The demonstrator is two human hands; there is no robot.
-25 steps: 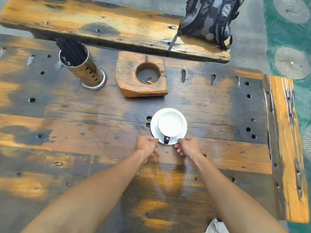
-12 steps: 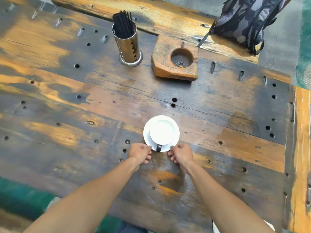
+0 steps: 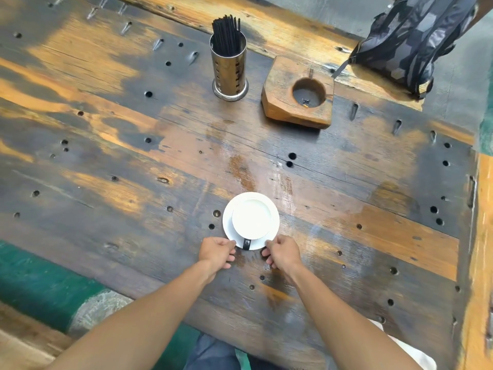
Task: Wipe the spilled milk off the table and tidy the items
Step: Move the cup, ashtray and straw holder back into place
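Left hand [image 3: 216, 251] and right hand [image 3: 282, 252] pinch saucer [image 3: 229, 231] rim, fingers curled; cup [image 3: 253, 218] brim-full of milk; any jolt or tilt likely slops more onto wet worktop [image 3: 346, 182].

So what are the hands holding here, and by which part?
Both hold the white saucer under the cup by its near rim: the left hand pinches the near-left edge, the right hand the near-right edge. Neither touches the cup itself.
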